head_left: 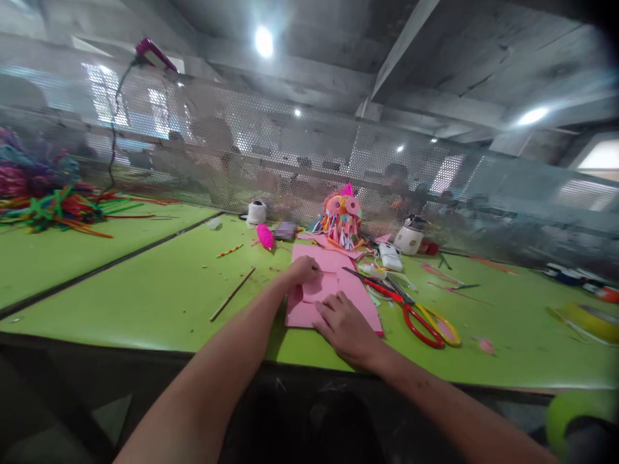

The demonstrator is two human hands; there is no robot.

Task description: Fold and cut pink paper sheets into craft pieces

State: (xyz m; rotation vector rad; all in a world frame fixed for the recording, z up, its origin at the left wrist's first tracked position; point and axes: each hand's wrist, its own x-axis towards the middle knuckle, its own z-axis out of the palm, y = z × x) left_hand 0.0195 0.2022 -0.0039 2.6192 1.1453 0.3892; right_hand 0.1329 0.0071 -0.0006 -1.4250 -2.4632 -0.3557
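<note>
- We work at a glossy lime-green tabletop (159, 303), a dark seam (111, 263) crossing its left part.
- Flat pink paper sheets (362, 304) lie near its front edge, red-handled metal scissors (408, 316) to their right.
- Our left hand (302, 271) curls on the sheets; whether it grips, we cannot tell.
- Our right hand (347, 327) rests there, thumb and fingers apart.
- Behind: grey perforated screen (290, 145); above: concrete ceiling (319, 29), lit.
</note>
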